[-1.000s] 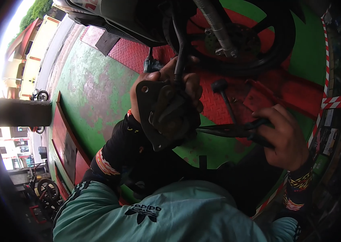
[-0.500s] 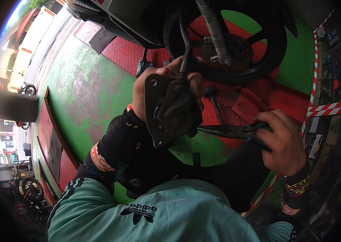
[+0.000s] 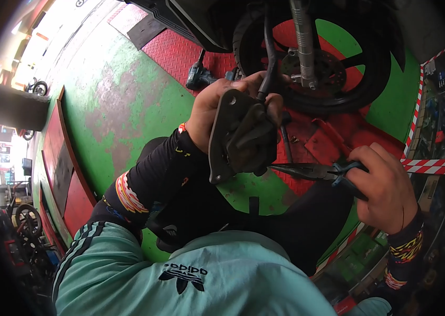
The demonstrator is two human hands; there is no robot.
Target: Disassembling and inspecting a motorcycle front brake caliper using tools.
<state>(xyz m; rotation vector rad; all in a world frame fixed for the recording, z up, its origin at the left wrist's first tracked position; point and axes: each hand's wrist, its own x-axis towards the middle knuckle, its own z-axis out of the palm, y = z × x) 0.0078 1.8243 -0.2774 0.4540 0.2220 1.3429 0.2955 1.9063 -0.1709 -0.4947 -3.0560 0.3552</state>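
Note:
My left hand [image 3: 205, 111] is wrapped round a dark, grimy brake caliper [image 3: 246, 138], its flat bracket with bolt holes facing up and left. From the caliper's top a black brake hose [image 3: 270, 50] runs up toward the motorcycle. In my right hand [image 3: 383, 184] are needle-nose pliers [image 3: 309, 170] with blue-green handles. Their narrow tips reach the caliper's lower right edge; whether they touch it I cannot tell. Beyond the caliper stands the motorcycle's front wheel [image 3: 333, 103] with its brake disc [image 3: 334, 73] and fork leg [image 3: 303, 47].
A cordless power tool [image 3: 199, 77] lies on the red patterned plate [image 3: 172, 52] left of the wheel. Below the wheel are a dark-handled tool [image 3: 287, 145] and a red metal piece [image 3: 321, 143]. Red-and-white tape [image 3: 436, 166] edges the cluttered shelf at right. Green painted floor [image 3: 138, 113] spreads left.
My view has shifted, so the wheel, caliper and both hands sit farther right. The pliers' jaws look closer together, their tips still at the caliper's lower right edge.

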